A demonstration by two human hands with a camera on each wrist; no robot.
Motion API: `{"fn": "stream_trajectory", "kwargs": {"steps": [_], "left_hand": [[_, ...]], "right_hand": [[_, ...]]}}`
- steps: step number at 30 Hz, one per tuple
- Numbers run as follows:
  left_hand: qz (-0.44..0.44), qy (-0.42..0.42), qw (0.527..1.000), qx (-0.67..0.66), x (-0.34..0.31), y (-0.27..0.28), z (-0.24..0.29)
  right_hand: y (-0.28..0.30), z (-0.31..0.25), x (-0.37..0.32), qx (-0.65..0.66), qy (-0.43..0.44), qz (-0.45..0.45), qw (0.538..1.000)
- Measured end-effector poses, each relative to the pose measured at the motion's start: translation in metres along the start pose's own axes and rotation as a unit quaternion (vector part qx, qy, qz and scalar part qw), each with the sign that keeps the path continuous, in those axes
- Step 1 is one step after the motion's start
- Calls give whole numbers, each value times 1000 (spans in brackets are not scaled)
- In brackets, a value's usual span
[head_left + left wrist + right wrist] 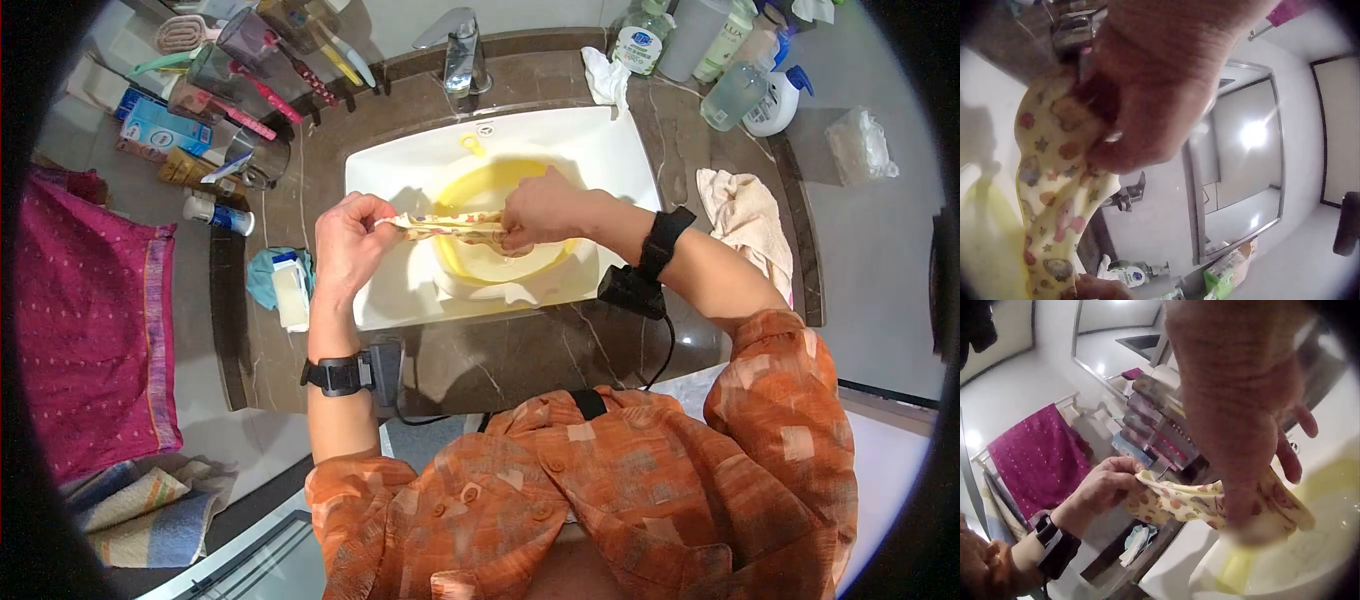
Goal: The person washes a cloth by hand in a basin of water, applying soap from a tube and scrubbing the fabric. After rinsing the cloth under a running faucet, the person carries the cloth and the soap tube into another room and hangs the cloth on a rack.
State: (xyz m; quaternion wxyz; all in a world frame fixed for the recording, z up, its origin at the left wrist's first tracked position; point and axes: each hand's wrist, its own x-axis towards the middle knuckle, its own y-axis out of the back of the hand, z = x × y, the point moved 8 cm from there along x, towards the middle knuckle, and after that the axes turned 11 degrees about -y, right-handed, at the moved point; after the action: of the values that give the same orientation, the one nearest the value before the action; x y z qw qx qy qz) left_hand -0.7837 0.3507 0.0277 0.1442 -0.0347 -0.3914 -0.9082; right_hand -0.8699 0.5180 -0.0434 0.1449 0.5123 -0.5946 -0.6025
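Observation:
A pale yellow cloth printed with small figures and stars [450, 228] [1054, 212] [1191, 501] is stretched between both hands above the sink. The left hand [347, 245] [1147, 94] [1104, 490] pinches one end between thumb and fingers. At the other end, the right hand [550, 208] [1104, 289] [1241, 437] grips the cloth; some of its fingers stand out from it in the right wrist view. Below lies a yellow-rimmed basin [450, 268] with liquid in it, inside the white sink [385, 300].
A faucet [462, 60] stands behind the sink. Cups with brushes [235, 85] are at the left, bottles [725, 60] at the back right. A beige towel [745, 215] lies right of the sink; a soap box [290, 295] lies left. A magenta cloth [95, 320] hangs far left.

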Motion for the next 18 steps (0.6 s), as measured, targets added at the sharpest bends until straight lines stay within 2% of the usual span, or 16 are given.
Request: {"fn": "stream_trajectory", "kwargs": {"steps": [2,6,8,9,11,15,17,18], "left_hand": [[33,-29,998,45,1,5,13],[57,-36,996,59,1,10,9],[50,39,998,-4,-2,7,-3],[51,40,998,-4,-3,6,-6],[51,50,993,-90,-4,0,-15],[43,9,996,-72,-2,-1,4],[32,8,997,-69,-2,-3,9],[30,8,997,-68,-2,-2,10]], "right_hand": [[0,-2,-1,-37,22,56,998],[-6,2,2,-44,25,48,998],[-4,4,7,35,47,63,996],[-2,4,7,34,47,63,996],[0,8,7,62,30,50,996],[-12,-12,5,86,85,78,990],[-11,-30,3,222,138,53,964],[-11,-37,3,235,156,36,959]]}}
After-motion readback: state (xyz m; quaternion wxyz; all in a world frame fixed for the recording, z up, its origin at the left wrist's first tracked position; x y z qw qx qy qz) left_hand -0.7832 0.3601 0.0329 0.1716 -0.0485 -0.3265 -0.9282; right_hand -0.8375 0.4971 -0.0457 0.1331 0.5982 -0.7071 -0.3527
